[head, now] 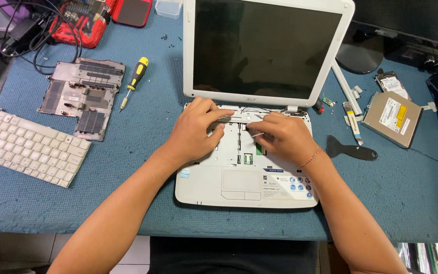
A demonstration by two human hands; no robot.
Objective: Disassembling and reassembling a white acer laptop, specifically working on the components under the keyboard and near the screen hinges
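Note:
A white laptop [244, 187] stands open on the blue mat, its keyboard removed and the metal tray under it bare. My left hand [196, 129] rests on the upper left of that tray, fingertips pressing a thin strip near the hinge. My right hand [280, 136] lies on the upper right of the tray and pinches a thin silvery tool or cable [257, 135] that points left. The dark screen [264, 48] rises behind both hands.
A detached white keyboard [24, 144] lies at the left, with a grey bottom cover [82, 94] and a yellow-black screwdriver [134, 81] beyond it. At the right are a black pry tool [351, 150], an optical drive [392, 118], a hard drive [391, 83] and small parts.

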